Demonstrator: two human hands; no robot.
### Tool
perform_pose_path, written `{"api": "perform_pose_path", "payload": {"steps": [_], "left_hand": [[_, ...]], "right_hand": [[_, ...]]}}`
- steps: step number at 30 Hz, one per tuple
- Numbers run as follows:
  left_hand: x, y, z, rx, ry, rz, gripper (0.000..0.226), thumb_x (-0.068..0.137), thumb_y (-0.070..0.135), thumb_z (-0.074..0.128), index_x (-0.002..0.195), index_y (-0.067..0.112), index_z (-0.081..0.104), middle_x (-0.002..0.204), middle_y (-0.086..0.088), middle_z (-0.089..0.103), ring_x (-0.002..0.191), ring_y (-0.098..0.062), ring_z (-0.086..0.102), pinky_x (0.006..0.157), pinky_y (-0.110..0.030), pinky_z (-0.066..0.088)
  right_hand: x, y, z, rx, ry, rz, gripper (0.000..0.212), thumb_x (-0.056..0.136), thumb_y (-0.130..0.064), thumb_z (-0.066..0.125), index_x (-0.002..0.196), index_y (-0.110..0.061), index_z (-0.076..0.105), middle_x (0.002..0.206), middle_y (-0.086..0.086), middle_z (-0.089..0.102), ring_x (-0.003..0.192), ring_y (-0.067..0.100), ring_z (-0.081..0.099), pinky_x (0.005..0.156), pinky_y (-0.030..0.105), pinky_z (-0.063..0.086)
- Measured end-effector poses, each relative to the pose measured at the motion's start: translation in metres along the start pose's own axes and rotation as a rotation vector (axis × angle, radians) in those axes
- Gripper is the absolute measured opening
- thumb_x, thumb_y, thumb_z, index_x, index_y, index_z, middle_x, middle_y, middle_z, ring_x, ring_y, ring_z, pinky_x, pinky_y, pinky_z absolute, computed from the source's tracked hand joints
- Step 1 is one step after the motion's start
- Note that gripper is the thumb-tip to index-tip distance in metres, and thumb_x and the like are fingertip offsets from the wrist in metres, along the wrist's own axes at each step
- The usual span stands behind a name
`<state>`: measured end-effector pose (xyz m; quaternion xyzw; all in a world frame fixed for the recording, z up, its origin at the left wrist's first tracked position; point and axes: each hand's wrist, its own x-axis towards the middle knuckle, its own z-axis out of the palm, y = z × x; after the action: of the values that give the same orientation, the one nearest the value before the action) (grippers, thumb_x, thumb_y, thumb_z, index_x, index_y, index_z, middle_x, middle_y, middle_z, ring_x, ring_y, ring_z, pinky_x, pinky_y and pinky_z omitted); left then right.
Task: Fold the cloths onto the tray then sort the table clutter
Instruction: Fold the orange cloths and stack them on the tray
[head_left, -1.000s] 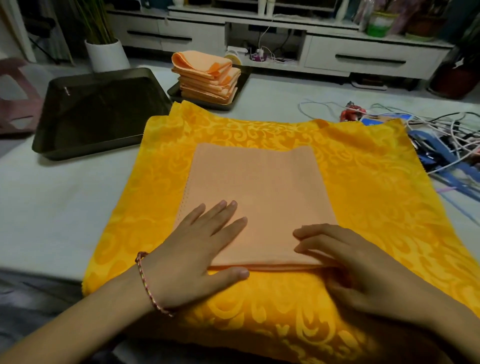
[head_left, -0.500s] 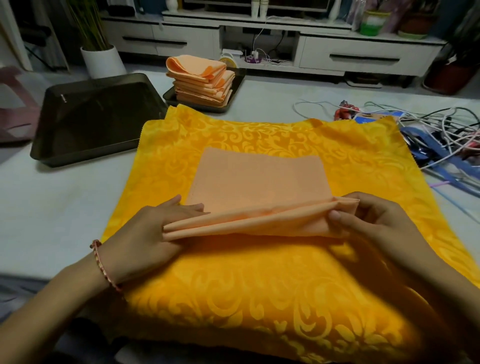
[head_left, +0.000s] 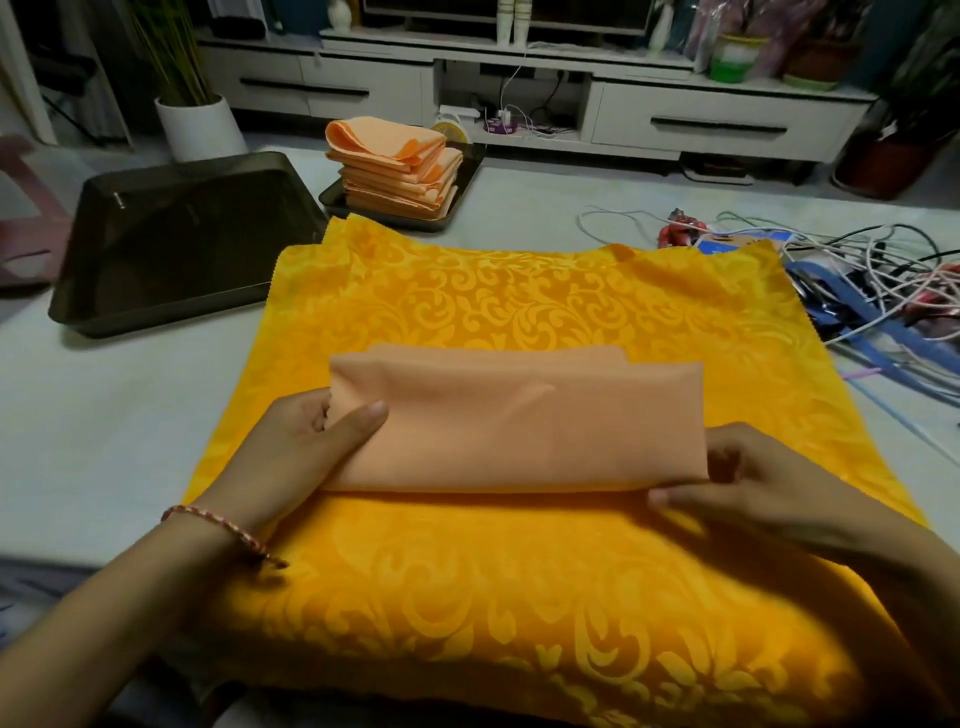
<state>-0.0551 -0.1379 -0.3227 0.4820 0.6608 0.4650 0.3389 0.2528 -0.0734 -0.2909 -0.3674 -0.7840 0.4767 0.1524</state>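
On the yellow fabric (head_left: 519, 291), mid-counter: peach cloth (head_left: 519, 421) half folded. Left hand (head_left: 306, 447) and right hand (head_left: 753, 483) each pinch one end, fingers curled round it. Next, likely: press the fold flat, then carry it to the stack (head_left: 400, 166) on the far tray (head_left: 332, 201).

We see dim, warm indoor light, soft focus, dark shadowed lower corners, and wide-angle bending at the edges.

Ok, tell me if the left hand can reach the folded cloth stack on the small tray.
Probably: only flat yellow cloth lies between left hand and stack, though it grips the peach cloth.
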Motion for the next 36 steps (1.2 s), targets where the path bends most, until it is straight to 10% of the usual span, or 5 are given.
{"api": "perform_pose_path", "payload": {"steps": [6,20,24,28,36], "left_hand": [[0.013,0.018,0.009,-0.289,-0.004,-0.177,0.024,0.088,0.035,0.054,0.089,0.013,0.065,0.088,-0.007,0.071,0.083,-0.022,0.062,0.080,-0.035,0.046],[0.012,0.007,0.038,0.886,0.263,0.106,0.048,0.092,0.017,0.050,0.137,0.011,0.037,0.126,-0.016,0.045,0.103,-0.036,0.051,0.070,-0.037,0.036],[0.023,0.003,0.045,0.989,0.250,0.461,0.029,0.084,0.012,0.061,0.111,0.001,0.062,0.125,-0.026,0.054,0.115,-0.046,0.049,0.092,-0.052,0.041],[0.033,0.019,0.061,0.947,-0.144,0.434,0.069,0.087,0.046,0.010,0.143,0.013,0.035,0.154,-0.007,0.025,0.145,-0.024,0.007,0.115,-0.042,0.004],[0.043,-0.004,0.056,1.074,-0.295,0.329,0.098,0.061,0.064,-0.018,0.150,0.025,-0.004,0.157,0.005,-0.014,0.143,-0.010,-0.014,0.113,-0.031,-0.012]], "right_hand": [[0.030,0.017,0.020,0.100,0.542,0.165,0.013,0.090,-0.011,0.059,0.081,-0.013,0.068,0.068,0.002,0.064,0.060,0.010,0.053,0.059,0.024,0.038],[0.053,0.022,0.037,-0.756,0.804,0.292,0.042,0.093,-0.022,0.051,0.131,-0.007,0.042,0.114,0.018,0.057,0.097,0.039,0.056,0.064,0.040,0.041],[0.062,0.023,0.031,-1.002,0.795,0.033,0.047,0.070,0.000,0.069,0.116,0.004,0.058,0.113,0.033,0.055,0.094,0.049,0.057,0.072,0.050,0.049],[0.101,0.000,0.044,-0.883,0.481,-0.190,0.045,0.079,-0.015,0.051,0.120,0.003,0.058,0.129,0.030,0.051,0.118,0.046,0.050,0.097,0.051,0.041],[0.114,0.015,0.048,-0.881,0.149,0.140,0.063,0.097,-0.052,0.019,0.151,-0.024,0.002,0.159,0.000,-0.006,0.145,0.015,-0.008,0.115,0.035,-0.008]]}}
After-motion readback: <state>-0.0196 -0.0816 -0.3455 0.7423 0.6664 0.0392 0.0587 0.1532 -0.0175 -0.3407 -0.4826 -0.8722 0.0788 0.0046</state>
